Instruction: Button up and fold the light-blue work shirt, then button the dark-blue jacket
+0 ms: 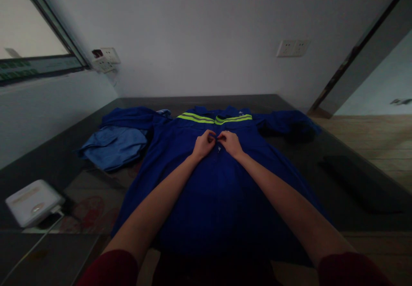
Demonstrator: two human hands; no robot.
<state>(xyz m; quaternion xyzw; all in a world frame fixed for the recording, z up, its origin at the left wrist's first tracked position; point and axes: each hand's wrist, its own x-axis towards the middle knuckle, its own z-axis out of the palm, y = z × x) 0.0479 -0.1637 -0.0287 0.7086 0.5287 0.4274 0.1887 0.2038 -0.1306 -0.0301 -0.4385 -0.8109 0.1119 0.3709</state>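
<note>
A dark blue work jacket [180, 148] with yellow-green and grey reflective stripes lies spread on the table, collar toward the wall and sleeves out to both sides. Over its front opening, my left hand [204, 144] pinches the fabric just below the chest stripe. Close beside it, my right hand [230, 143] pinches the other side of the same opening, fingertips almost meeting the left ones. Whether a button or other fastener sits between the fingers is too small to make out. Just under the hands a small pale spot shows on the opening.
Lighter blue folded cloth [114, 146] lies left of the jacket. A white box-shaped device [35, 202] with a white cable sits at the table's left front. On the right lies a flat black object [360, 183]. Wall sockets [292, 48] are above the dark table [257, 101].
</note>
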